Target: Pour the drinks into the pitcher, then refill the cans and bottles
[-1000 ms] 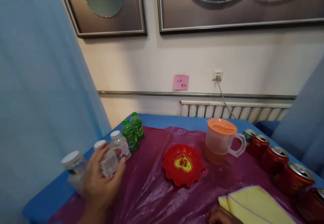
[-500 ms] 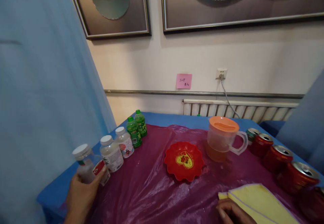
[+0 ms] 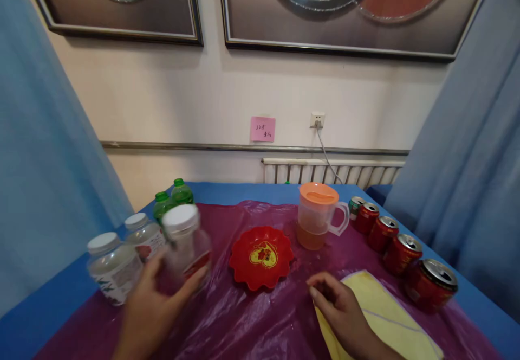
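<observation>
My left hand [image 3: 160, 300] is wrapped round a clear plastic jar [image 3: 199, 246] with a white lid and a red-marked label. The jar is raised off the table and blurred by motion. Two similar white-lidded jars stand to its left, a nearer jar [image 3: 116, 270] and a farther jar [image 3: 146, 235]. Loosely bent, the fingers of my right hand [image 3: 341, 308] show a gap at the thumb and nothing between them. It hovers over the left edge of a folded yellow cloth [image 3: 390, 316]. Between the hands sits a red scalloped dish [image 3: 262, 281] with a yellow heart print.
Behind the jars stand two green bottles [image 3: 182, 193]. A clear pitcher [image 3: 314, 222] with an orange lid and amber liquid is right of the dish. Several drink cans [image 3: 402, 254] line the right side. Purple plastic sheeting [image 3: 227, 316] covers the blue table [image 3: 227, 191].
My left hand has lifted the jar from the row's near end and carried it right, towards the dish. My right hand has come forward over the cloth. The camera view has turned right.
</observation>
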A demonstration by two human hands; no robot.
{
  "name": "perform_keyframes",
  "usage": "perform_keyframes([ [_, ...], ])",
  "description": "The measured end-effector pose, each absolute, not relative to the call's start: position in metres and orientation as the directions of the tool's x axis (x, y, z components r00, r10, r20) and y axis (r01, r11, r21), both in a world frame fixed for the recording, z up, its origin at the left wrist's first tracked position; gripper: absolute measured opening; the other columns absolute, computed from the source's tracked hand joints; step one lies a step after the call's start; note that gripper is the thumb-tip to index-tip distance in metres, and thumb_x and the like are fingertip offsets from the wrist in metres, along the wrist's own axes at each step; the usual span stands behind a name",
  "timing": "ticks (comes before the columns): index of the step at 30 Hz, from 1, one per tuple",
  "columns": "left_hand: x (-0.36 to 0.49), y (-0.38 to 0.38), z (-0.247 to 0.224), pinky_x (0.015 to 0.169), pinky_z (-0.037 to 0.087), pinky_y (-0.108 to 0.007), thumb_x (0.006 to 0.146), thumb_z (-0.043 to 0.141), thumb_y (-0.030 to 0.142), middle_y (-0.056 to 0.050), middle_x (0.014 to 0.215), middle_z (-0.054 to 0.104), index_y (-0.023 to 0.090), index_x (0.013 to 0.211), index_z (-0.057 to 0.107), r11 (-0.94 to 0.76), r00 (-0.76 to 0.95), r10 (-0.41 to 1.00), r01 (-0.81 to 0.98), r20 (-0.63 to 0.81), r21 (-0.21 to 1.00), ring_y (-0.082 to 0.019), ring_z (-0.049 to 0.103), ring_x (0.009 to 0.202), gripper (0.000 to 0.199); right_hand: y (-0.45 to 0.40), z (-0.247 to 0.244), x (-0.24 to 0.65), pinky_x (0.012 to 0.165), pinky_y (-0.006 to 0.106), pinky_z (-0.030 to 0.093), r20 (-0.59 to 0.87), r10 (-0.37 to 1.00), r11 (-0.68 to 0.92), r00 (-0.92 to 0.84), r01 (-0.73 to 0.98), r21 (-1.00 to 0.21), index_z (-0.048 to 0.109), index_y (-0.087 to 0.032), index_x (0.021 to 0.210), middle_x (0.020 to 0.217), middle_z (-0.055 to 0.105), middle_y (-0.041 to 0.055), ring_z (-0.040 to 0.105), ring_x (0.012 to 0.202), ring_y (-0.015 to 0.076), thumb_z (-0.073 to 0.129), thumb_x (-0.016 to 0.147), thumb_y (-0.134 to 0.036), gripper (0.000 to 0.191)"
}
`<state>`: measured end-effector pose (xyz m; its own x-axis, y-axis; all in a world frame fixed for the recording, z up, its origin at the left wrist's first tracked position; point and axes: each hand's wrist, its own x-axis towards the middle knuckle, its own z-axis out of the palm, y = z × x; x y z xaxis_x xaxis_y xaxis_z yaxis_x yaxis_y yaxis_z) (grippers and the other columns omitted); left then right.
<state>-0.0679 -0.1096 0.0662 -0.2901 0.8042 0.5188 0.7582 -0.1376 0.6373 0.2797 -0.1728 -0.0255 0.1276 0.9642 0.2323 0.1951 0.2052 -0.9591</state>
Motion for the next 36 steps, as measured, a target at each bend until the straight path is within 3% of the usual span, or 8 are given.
perform_keyframes([
  [3,-0.011,-0.075,0.084,0.088,0.057,-0.042,0.069,0.071,0.059,-0.009,0.119,0.073,0.021,0.127,0.062,-0.302,-0.080,0.853,0.730,0.515,0.613,-0.032,0.071,0.102,0.071,-0.134,0.008,0.272,0.065,0.026,0.048,0.353,0.934,0.322,0.061,0.287,-0.902,0.071,-0.020,0.091,0.079,0.067,0.0025,0.061,0.071,0.0173,0.061,0.092,-0.036,0.018],
  [7,0.022,-0.025,0.075,0.102,0.046,-0.050,0.072,0.065,0.036,-0.012,0.127,0.069,0.020,0.128,0.063,-0.489,0.101,0.751,0.749,0.653,0.446,-0.034,0.063,0.117,0.058,-0.078,0.028,0.260,0.067,0.027,0.050,0.497,0.863,0.462,0.085,0.265,-0.847,0.067,-0.020,0.099,0.086,0.068,0.0035,0.062,0.073,0.0164,0.060,0.091,-0.031,0.016],
  [12,0.019,0.004,0.030,0.100,0.041,-0.050,0.071,0.061,0.019,-0.012,0.127,0.067,0.022,0.131,0.061,-0.561,0.252,0.587,0.812,0.769,0.162,-0.034,0.060,0.116,0.060,-0.055,0.005,0.247,0.071,0.028,0.054,0.571,0.792,0.539,0.218,0.192,-0.820,0.056,-0.022,0.123,0.100,0.067,0.0052,0.062,0.079,0.0168,0.068,0.089,-0.035,0.039],
  [17,0.010,0.003,0.010,0.104,0.036,-0.050,0.077,0.060,0.014,-0.011,0.129,0.065,0.025,0.136,0.057,-0.622,0.418,0.502,0.783,0.757,-0.020,-0.033,0.057,0.117,0.060,-0.063,-0.014,0.254,0.073,0.028,0.052,0.600,0.781,0.528,0.173,0.331,-0.782,0.055,-0.024,0.129,0.101,0.065,0.0034,0.061,0.080,0.0166,0.072,0.088,-0.038,0.046],
  [21,0.010,0.002,0.013,0.106,0.032,-0.052,0.081,0.059,0.013,-0.011,0.128,0.065,0.025,0.136,0.057,-0.647,0.472,0.455,0.758,0.755,-0.084,-0.033,0.056,0.118,0.056,-0.062,-0.014,0.259,0.064,0.024,0.047,0.568,0.815,0.494,0.111,0.378,-0.783,0.063,-0.022,0.113,0.085,0.065,0.0004,0.059,0.070,0.0147,0.067,0.092,-0.038,0.027],
  [24,0.011,0.002,0.013,0.106,0.032,-0.052,0.083,0.056,0.012,-0.010,0.128,0.065,0.027,0.136,0.055,-0.656,0.493,0.433,0.747,0.755,-0.112,-0.032,0.056,0.117,0.056,-0.062,-0.014,0.256,0.062,0.023,0.046,0.546,0.832,0.480,0.095,0.371,-0.795,0.065,-0.022,0.107,0.084,0.068,0.0001,0.059,0.068,0.0136,0.065,0.093,-0.035,0.019],
  [36,0.008,0.000,0.007,0.105,0.033,-0.049,0.078,0.057,0.010,-0.008,0.128,0.064,0.030,0.138,0.053,-0.668,0.482,0.437,0.739,0.759,-0.085,-0.031,0.053,0.118,0.064,-0.065,-0.014,0.250,0.064,0.021,0.048,0.603,0.791,0.531,0.103,0.371,-0.761,0.067,-0.022,0.104,0.084,0.068,-0.0007,0.061,0.070,0.0134,0.064,0.092,-0.028,0.013],
])
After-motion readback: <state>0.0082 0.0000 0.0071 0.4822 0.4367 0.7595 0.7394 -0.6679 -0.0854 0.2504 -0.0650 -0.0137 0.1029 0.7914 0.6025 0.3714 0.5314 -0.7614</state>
